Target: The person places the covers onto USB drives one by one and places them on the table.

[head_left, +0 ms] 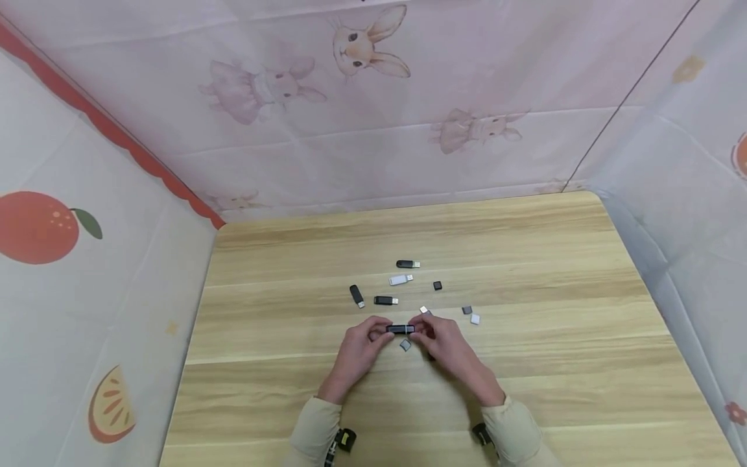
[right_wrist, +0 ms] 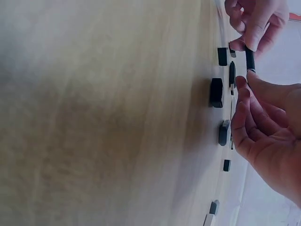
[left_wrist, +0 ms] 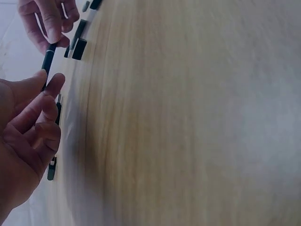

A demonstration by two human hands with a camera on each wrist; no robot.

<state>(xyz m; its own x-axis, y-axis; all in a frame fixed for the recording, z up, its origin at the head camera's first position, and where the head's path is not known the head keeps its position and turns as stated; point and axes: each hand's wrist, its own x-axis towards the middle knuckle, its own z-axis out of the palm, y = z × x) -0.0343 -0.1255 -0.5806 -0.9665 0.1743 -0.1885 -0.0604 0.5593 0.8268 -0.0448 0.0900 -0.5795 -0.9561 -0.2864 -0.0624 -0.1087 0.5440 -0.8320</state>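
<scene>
Just above the table, both hands hold one black USB stick [head_left: 398, 329] level between them. My left hand [head_left: 357, 351] pinches its left end between thumb and fingers. At the other end, my right hand [head_left: 452, 347] pinches the short cap [head_left: 411, 329]; a thin pale line shows where cap and body meet. In the left wrist view the USB stick [left_wrist: 48, 60] spans the two hands' fingertips. Directly below it lies a loose grey cap [head_left: 405, 345]. Another stick's metal plug [head_left: 424, 310] pokes out beside my right fingers, its body partly hidden.
Beyond the hands lie a white USB stick [head_left: 398, 280] and black ones [head_left: 383, 300], [head_left: 356, 295], [head_left: 405, 264], plugs bare. Loose caps sit to the right: black [head_left: 438, 285], grey [head_left: 467, 310] and white [head_left: 475, 319]. Printed cloth [head_left: 373, 162] hangs behind the wooden table [head_left: 262, 389].
</scene>
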